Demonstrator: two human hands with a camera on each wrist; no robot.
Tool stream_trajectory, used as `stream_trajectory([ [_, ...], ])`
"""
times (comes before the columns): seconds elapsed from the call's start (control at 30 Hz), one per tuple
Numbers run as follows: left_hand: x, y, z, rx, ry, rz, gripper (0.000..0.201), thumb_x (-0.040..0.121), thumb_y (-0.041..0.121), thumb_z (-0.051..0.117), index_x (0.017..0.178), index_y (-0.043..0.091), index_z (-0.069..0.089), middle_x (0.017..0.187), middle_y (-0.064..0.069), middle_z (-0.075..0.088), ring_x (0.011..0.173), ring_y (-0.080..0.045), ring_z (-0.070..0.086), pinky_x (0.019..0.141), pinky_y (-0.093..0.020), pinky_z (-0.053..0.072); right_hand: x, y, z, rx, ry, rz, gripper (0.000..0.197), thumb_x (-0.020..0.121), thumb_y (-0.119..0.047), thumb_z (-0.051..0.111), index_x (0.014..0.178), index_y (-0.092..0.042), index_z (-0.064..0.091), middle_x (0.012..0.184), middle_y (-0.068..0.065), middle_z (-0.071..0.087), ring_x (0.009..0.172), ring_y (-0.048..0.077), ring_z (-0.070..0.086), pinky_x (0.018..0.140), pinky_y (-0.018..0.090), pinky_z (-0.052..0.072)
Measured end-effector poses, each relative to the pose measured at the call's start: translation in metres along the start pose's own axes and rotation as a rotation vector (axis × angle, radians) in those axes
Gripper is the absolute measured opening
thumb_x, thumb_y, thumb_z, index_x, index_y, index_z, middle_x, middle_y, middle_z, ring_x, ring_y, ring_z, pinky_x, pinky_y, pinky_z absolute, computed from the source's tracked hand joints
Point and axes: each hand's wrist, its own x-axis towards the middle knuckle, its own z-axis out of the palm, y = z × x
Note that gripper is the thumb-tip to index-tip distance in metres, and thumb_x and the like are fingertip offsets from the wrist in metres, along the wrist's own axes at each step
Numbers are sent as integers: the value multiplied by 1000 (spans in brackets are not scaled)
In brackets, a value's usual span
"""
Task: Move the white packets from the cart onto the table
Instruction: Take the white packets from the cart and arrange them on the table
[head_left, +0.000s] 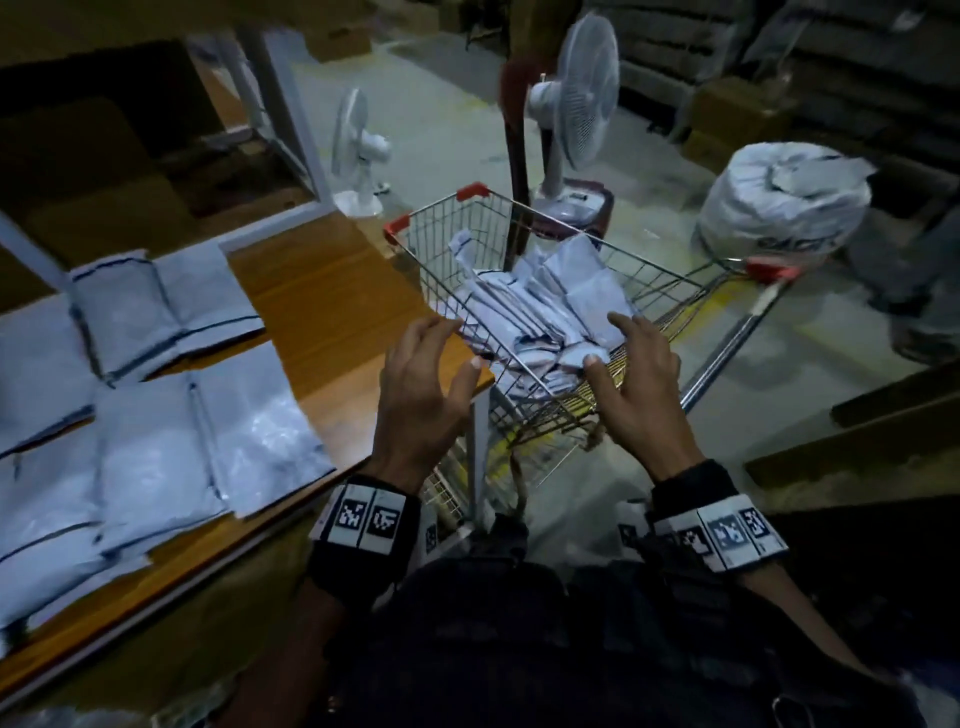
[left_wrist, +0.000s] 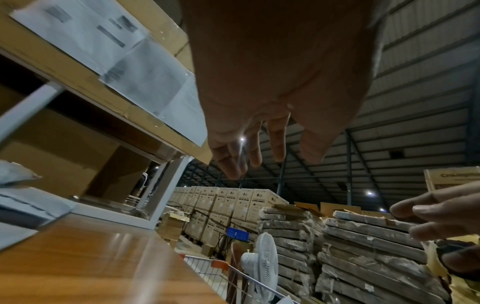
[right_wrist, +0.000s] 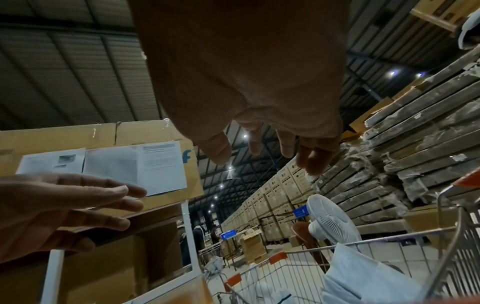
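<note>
A wire shopping cart (head_left: 441, 218) with red corner caps stands right of the wooden table (head_left: 322, 296). Inside it lies a heap of white packets (head_left: 545, 296), also seen at the bottom of the right wrist view as white packets (right_wrist: 363, 275). Several more white packets (head_left: 156, 415) lie flat on the table's left part. My left hand (head_left: 431, 358) hovers over the table corner at the cart's near rim, fingers spread and empty. My right hand (head_left: 628, 364) hangs above the cart's near end, fingers spread, holding nothing, just over the heap.
Two white pedestal fans (head_left: 571, 104) (head_left: 358, 150) stand on the floor beyond the cart. A full white sack (head_left: 779, 202) sits on a second cart at the right, next to a person's legs (head_left: 919, 270). Cardboard boxes (head_left: 93, 171) fill the rack behind the table.
</note>
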Motion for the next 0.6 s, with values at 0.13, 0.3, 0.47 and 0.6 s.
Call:
stream_trajectory([
  [0.13,39,11,20,12,-52,30,45,94,37,59,135,21,54,141,-3,47,130,-21,44,105,-46,41,37,11,-8,50,12,5,56,94,-45,45,145,-22,39,149,11,36,139,29,31,111,36,23],
  [0.3,99,12,42,-3,-71,75,43,95,33,60,135,19,53,139,-4,47,130,-20,43,107,-44,41,88,20,-5,86,34,8,56,91,-45,46,141,-18,42,145,13,39,135,31,35,112,48,32],
  [0.47,168,-5,72,-15,-80,161,41,95,34,61,131,15,58,134,-7,52,127,-20,46,106,-34,38,141,40,8,53,26,65,65,89,-51,43,143,-15,42,144,15,40,135,33,36,110,46,33],
  [0.6,220,-26,100,16,-147,185,40,95,34,60,130,13,58,132,-7,54,125,-21,47,103,-27,34,183,57,25,69,-4,183,66,88,-44,47,144,-11,42,144,16,39,136,31,35,112,42,31],
])
